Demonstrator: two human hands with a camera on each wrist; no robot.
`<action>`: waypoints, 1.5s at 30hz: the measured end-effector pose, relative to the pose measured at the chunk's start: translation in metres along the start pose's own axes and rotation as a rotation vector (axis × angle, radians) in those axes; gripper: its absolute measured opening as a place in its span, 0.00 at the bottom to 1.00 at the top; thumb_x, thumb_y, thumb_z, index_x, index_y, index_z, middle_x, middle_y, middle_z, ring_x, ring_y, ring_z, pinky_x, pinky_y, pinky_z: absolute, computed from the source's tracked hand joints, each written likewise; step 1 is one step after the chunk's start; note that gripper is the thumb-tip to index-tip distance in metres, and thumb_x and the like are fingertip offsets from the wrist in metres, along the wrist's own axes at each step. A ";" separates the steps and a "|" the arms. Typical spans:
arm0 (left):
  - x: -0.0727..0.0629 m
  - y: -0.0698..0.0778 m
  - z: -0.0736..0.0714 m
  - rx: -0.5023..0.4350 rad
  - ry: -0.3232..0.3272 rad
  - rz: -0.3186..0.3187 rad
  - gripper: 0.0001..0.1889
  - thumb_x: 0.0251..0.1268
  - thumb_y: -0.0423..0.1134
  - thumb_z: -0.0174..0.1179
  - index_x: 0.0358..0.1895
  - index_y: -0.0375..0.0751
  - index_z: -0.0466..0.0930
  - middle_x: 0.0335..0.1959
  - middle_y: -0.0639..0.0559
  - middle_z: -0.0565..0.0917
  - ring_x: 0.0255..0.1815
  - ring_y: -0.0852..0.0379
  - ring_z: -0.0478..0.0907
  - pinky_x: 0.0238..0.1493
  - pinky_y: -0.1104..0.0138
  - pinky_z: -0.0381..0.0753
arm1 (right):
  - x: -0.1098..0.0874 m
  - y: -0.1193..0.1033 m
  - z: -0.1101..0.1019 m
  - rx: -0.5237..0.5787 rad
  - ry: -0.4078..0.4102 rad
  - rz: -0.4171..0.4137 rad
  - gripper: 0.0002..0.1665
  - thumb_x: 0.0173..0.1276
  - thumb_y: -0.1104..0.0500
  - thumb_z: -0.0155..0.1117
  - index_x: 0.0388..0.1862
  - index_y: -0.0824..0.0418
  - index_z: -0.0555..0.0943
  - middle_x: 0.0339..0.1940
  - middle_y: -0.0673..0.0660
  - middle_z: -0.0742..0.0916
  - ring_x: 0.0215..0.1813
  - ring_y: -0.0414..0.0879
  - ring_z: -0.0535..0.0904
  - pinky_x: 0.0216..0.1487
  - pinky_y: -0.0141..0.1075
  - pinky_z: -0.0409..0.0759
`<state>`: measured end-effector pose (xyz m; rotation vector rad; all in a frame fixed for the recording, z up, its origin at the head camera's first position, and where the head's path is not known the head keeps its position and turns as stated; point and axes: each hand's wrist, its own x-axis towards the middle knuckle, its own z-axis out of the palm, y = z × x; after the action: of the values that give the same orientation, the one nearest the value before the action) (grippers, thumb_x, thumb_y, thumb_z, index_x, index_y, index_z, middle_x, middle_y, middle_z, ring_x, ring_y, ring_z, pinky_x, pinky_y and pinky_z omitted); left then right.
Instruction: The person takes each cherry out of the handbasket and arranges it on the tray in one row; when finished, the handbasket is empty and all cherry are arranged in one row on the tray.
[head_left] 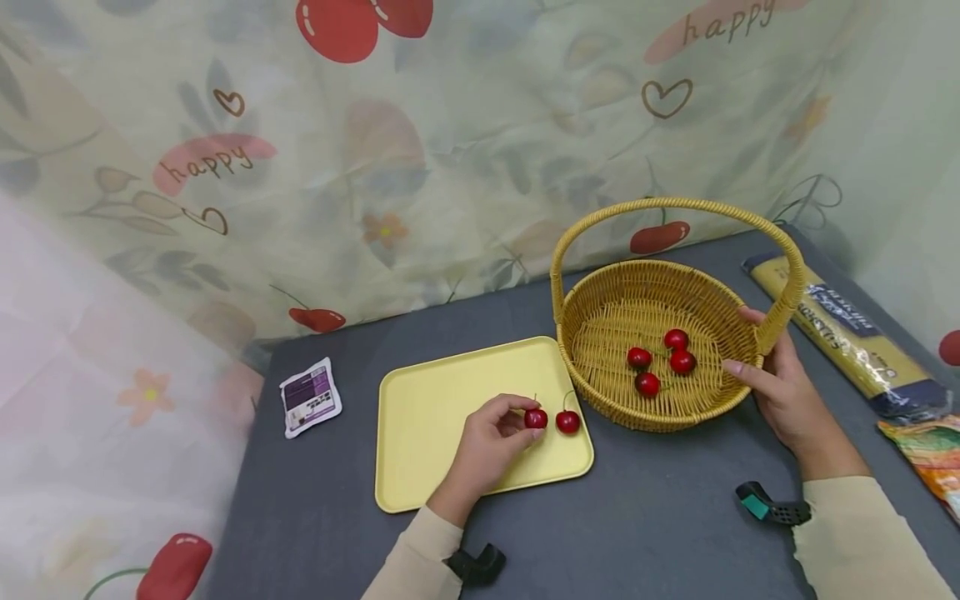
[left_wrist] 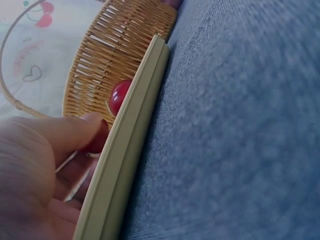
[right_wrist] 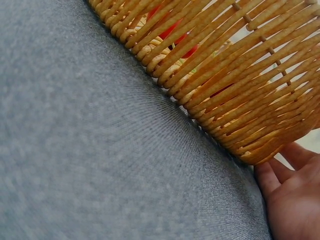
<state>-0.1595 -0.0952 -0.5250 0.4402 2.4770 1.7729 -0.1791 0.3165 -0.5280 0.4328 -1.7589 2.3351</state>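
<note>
My left hand [head_left: 486, 442] pinches a red cherry [head_left: 536, 418] between thumb and fingertips, low over the right part of the yellow tray [head_left: 427, 417]. Just right of it, a second cherry [head_left: 567, 422] with its stem up lies on the tray. In the left wrist view the tray's edge [left_wrist: 125, 145] partly hides both the held cherry [left_wrist: 98, 139] and the other one [left_wrist: 120, 96]. My right hand [head_left: 787, 400] grips the right side of the wicker basket [head_left: 600, 333], its thumb over the rim. Several cherries [head_left: 647, 384] lie inside the basket.
The basket's tall handle [head_left: 675, 202] arches over it, and its left side adjoins the tray. A spaghetti pack [head_left: 855, 333] and an orange packet [head_left: 930, 458] lie at the right. Left of the tray is a small purple-and-white packet [head_left: 311, 397]. A patterned cloth hangs behind.
</note>
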 end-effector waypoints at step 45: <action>-0.001 0.002 0.008 -0.027 0.113 0.050 0.14 0.86 0.46 0.62 0.60 0.43 0.89 0.51 0.51 0.89 0.44 0.47 0.83 0.43 0.64 0.81 | 0.000 0.001 -0.002 0.003 -0.007 -0.005 0.41 0.77 0.82 0.49 0.85 0.63 0.59 0.74 0.67 0.68 0.70 0.50 0.75 0.54 0.34 0.85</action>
<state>-0.1564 -0.0875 -0.5260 0.4145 2.5343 1.8980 -0.1797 0.3177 -0.5291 0.4456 -1.7552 2.3361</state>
